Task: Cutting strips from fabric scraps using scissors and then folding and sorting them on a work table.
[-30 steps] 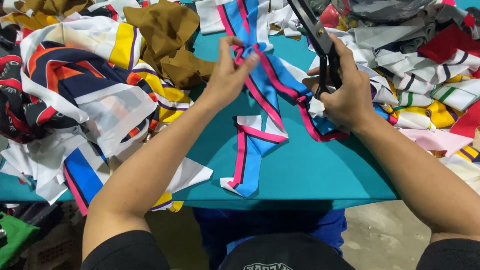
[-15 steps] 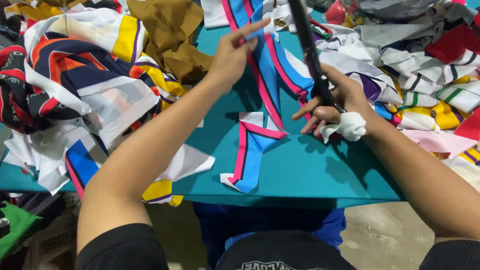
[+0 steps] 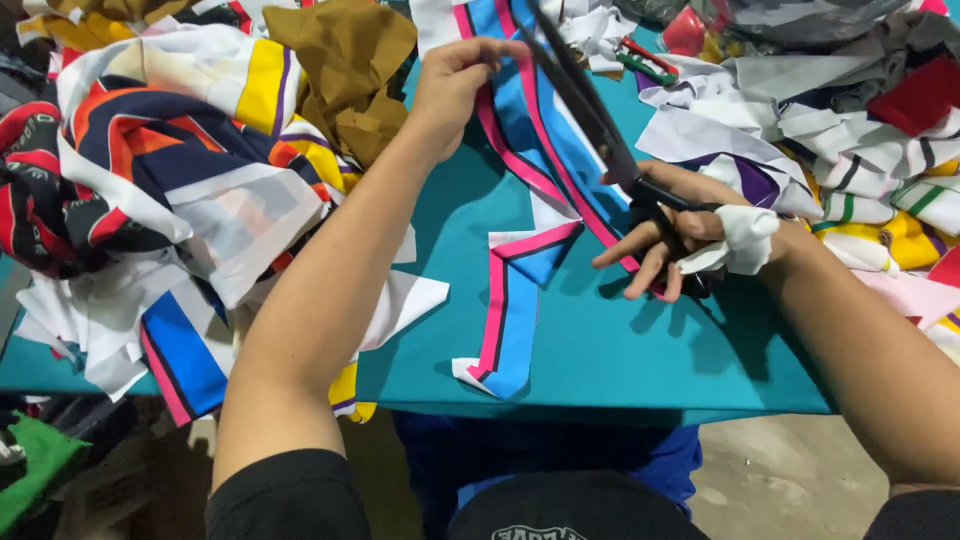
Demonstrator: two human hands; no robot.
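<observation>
Teal cloth-covered tabletop (image 3: 620, 350) fills the middle of the view, and it's hemmed in on both sides. On the left, a big heap of printed fabric offcuts in white, yellow, navy and orange (image 3: 170, 170) spills over the near edge; on the right, a second pile of white, grey and striped scraps (image 3: 840, 140) crowds up to the far corner. At the top, a crumpled mustard-brown cloth (image 3: 345, 70) sits just beside the left arm.

Down the centre runs the long blue fabric strip with pink, black and white edging (image 3: 520, 270). It lies flat on the tabletop, its near end close to the front edge, its far end lifted toward the top of the view.

Left hand (image 3: 455, 85) is up there on the far end, fingers pinched together on the strip's edge, holding it raised. Right hand (image 3: 680, 235) is closed around the handles of the long black-bladed scissors (image 3: 590, 115), with some fingers stretched out and resting on the strip. The blades angle up and away over the strip toward the left hand; whether they're parted, I can't tell. A wad of white cloth wrapping (image 3: 745, 240) sits at the base of that hand by the wrist.
</observation>
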